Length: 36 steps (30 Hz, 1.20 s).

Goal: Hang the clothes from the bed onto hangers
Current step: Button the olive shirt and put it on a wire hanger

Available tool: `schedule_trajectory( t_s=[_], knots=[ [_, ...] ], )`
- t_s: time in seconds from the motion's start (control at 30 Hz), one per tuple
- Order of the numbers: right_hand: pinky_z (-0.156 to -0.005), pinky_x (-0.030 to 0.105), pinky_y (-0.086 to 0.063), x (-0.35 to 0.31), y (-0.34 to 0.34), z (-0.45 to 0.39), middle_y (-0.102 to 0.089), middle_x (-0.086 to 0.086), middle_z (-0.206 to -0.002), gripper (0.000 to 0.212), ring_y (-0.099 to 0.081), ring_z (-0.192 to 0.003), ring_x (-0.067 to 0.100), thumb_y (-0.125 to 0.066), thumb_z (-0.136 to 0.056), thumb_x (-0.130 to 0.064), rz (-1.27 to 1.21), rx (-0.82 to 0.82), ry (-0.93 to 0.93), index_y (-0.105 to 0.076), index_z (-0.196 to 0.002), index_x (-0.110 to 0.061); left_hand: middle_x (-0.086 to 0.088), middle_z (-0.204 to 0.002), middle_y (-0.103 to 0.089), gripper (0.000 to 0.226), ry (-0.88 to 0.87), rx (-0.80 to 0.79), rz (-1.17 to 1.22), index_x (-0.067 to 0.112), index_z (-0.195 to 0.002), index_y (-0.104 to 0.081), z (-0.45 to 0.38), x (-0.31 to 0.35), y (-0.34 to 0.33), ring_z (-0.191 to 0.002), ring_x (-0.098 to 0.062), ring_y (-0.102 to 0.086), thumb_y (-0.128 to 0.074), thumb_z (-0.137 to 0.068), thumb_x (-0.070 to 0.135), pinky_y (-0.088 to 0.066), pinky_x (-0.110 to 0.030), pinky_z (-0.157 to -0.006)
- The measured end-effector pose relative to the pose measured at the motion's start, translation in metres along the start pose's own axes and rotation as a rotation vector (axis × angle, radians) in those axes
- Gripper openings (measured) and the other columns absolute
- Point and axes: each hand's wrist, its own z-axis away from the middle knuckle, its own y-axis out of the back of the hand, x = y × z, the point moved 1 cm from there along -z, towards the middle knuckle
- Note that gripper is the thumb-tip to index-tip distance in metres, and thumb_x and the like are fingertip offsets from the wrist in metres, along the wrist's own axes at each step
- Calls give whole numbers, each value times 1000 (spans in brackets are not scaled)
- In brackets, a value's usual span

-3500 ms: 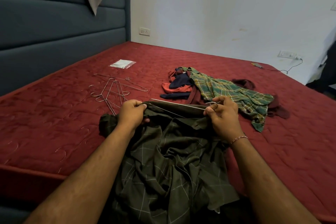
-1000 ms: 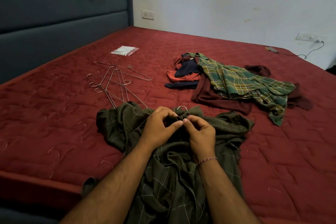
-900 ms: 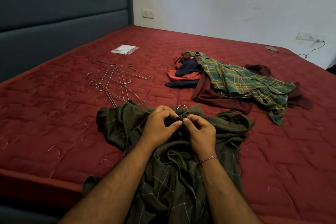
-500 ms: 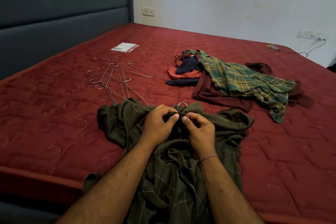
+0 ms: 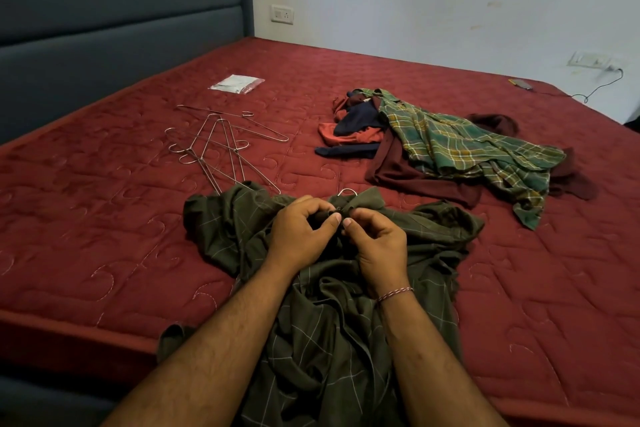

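I'm working on the olive checked shirt [image 5: 346, 288], which is lying at the near edge of the bed [image 5: 104, 236] with its tail drooping off toward me. A wire hanger hook [image 5: 346, 191] is poking out at the collar, so I reckon the hanger's already inside. My left hand [image 5: 301, 232] and right hand [image 5: 377, 239] are nearly touching at the neck, each pinching the fabric, probably doing up the top button so it won't slip off. The shirt is sitting right under both hands. Spare wire hangers [image 5: 221, 146] are lying just past it on the left, and the pile of other clothes [image 5: 450, 146] is waiting further back right.
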Motion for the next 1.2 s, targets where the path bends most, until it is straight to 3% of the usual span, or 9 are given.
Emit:
schedule_trajectory(
  t_s=[0.2, 0.3, 0.5, 0.6, 0.73, 0.83, 0.93, 1.07, 1.2],
  knots=[
    [-81, 25, -58, -2, 1, 2, -77, -2, -87, 21, -71, -85, 10, -77, -87, 3, 74, -10, 48, -76, -92, -17, 10, -85, -71, 12, 89, -40, 33, 23, -82, -74, -2, 2, 2, -82, -8, -67, -72, -81, 34, -55, -30, -77],
    [-80, 23, -56, -1, 1, 2, -77, -4, -88, 21, -71, -86, 8, -77, -87, 3, 130, -19, 99, -76, -92, -18, 8, -80, -71, 8, 160, -61, 70, 22, -79, -75, -3, 2, 3, -76, -8, -67, -77, -86, 23, -55, -29, -73],
    [-86, 31, -59, 2, -2, 2, -77, -3, -93, 27, -73, -90, 12, -77, -88, 0, 250, -32, 162, -75, -92, -27, -12, -81, -75, 13, 304, -109, 236, 10, -77, -76, -6, 4, 6, -72, -14, -68, -75, -88, 6, -57, -37, -75],
    [-88, 36, -60, 5, -3, 0, -77, -1, -96, 27, -73, -93, 16, -77, -87, -2, 293, -43, 168, -76, -95, -28, -5, -76, -75, 16, 351, -165, 283, 11, -75, -77, -7, 4, 7, -74, -15, -69, -73, -88, 3, -57, -37, -77],
    [-86, 28, -59, 1, -5, 1, -77, -1, -96, 30, -72, -89, 10, -77, -86, 2, 281, -65, 154, -74, -95, -27, -2, -72, -71, 14, 390, -174, 352, 1, -78, -75, -7, 5, 9, -73, -16, -66, -67, -89, -2, -54, -31, -74],
    [-85, 28, -59, 0, -4, 1, -77, -2, -96, 30, -73, -90, 15, -80, -85, -2, 314, -74, 157, -74, -95, -29, -6, -74, -71, 13, 406, -195, 353, -2, -80, -74, -7, 7, 10, -74, -17, -65, -66, -90, -2, -54, -31, -74],
    [-82, 22, -56, 0, -4, 1, -75, -7, -92, 26, -71, -86, 9, -83, -82, -7, 468, -57, 218, -75, -91, -30, -7, -74, -69, 17, 410, -238, 269, 4, -74, -75, -8, 6, 10, -73, -17, -63, -66, -89, -1, -51, -33, -75],
    [-78, 9, -48, -1, -6, 5, -74, -13, -86, 14, -67, -81, -2, -83, -78, -14, 695, -13, 282, -80, -89, -23, 14, -55, -59, 28, 299, -301, -34, 25, -55, -66, -8, 6, 5, -59, -10, -54, -59, -82, 23, -46, -34, -66],
    [-70, 7, -47, -5, -8, 9, -73, -13, -77, 7, -66, -72, 0, -78, -78, -18, 793, 20, 264, -77, -83, -23, 5, -56, -54, 31, 210, -324, -186, 18, -56, -52, -4, 12, 4, -59, -18, -51, -45, -80, 36, -41, -39, -60]
  ],
)
